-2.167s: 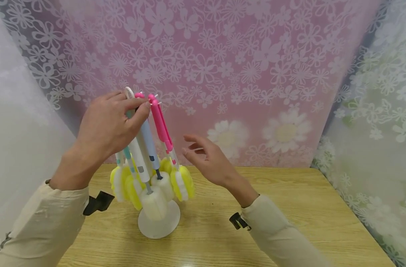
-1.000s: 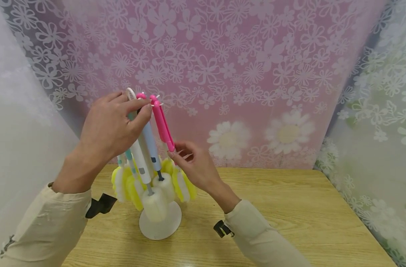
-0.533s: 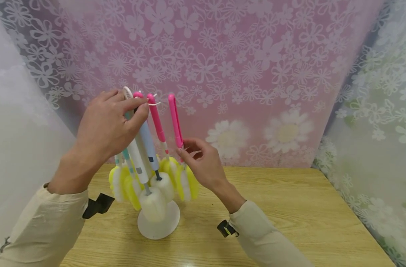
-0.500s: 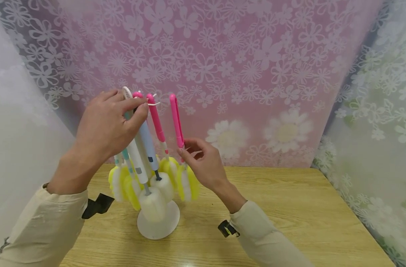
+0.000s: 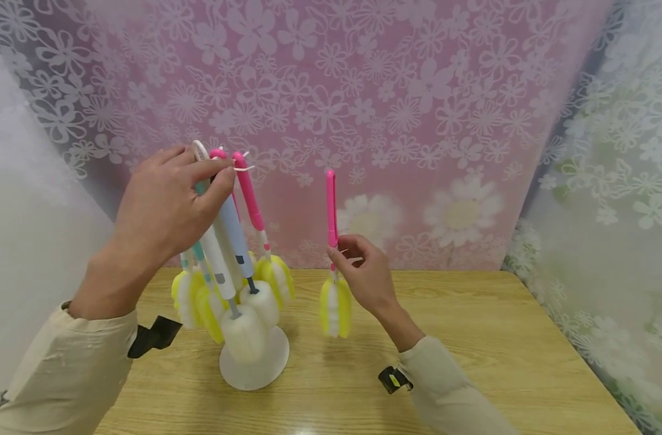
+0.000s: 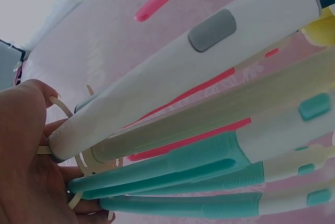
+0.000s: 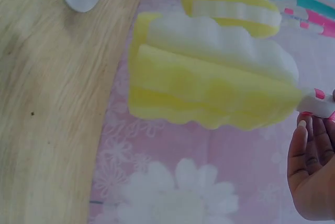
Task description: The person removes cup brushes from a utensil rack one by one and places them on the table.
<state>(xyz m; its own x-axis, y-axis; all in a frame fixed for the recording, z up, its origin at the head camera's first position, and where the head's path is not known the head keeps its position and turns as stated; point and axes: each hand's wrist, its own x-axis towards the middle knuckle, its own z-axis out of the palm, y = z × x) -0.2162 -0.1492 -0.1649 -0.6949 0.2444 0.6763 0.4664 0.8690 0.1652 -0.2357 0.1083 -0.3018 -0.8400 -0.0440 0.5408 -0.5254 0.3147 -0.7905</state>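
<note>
In the head view my right hand [image 5: 371,272] pinches a cup brush [image 5: 331,208] just below its pink handle. It hangs upright above the table, to the right of the stand; its yellow-and-white sponge [image 7: 209,82] fills the middle of the right wrist view. My left hand [image 5: 170,205] grips the top of a brush stand with a round white base [image 5: 254,377]. Under that hand, cup brushes with white [image 6: 157,67], blue [image 5: 234,232] and teal [image 6: 204,164] handles hang from its hooks. Another pink-handled brush [image 5: 248,196] hangs on its right side.
The wooden table [image 5: 467,356] carries the stand on its left half. A pink flowered cloth [image 5: 320,121] rises behind the table's back edge, with pale flowered sheeting [image 5: 624,199] at the right. Black straps sit at both sleeves.
My right hand has come in and taken hold of a pink-handled brush, lifted it off its hook and moved it right, away from the stand. The left hand stays at the stand's top.
</note>
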